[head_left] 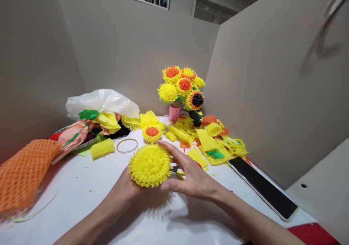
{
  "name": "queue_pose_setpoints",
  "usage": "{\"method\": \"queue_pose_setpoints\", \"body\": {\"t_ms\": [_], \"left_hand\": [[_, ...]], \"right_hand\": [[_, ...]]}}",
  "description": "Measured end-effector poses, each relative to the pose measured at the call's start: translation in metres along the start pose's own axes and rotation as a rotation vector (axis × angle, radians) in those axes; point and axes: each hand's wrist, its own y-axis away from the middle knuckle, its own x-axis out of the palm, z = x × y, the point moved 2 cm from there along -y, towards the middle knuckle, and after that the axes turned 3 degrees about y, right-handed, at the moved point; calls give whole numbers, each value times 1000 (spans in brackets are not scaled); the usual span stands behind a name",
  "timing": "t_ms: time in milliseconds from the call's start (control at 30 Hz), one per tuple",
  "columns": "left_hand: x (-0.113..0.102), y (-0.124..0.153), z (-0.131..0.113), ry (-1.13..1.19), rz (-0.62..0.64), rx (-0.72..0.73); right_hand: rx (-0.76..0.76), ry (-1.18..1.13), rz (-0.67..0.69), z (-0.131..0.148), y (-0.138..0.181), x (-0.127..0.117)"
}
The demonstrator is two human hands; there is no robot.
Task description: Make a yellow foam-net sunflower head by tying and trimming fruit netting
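Note:
A round yellow foam-net flower is held up over the white table by my left hand, whose fingers are hidden behind and under it. Thumb and fingers spread, my right hand is at the flower's right edge; whether its fingertips touch the petals I cannot tell. Just behind lies a smaller yellow foam-net flower with an orange centre. Scissors with a yellow and red handle lie partly hidden behind my right hand.
A pot of foam-net flowers stands at the back. Yellow net scraps and a phone lie on the right. Leftward are a golden ring, a yellow net piece, orange netting and a plastic bag. Grey partitions enclose the table.

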Motion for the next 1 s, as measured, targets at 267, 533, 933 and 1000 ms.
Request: {"method": "queue_pose_setpoints", "body": {"t_ms": [267, 533, 933, 1000], "left_hand": [[4, 2, 0, -185, -30, 144], [5, 5, 2, -198, -27, 146], [3, 6, 7, -362, 38, 202], [1, 6, 10, -400, 30, 213]], "right_hand": [[-102, 148, -152, 3, 7, -4], [-394, 476, -81, 9, 10, 8], [-360, 435, -116, 3, 13, 7], [-346, 436, -19, 2, 12, 8]]}}
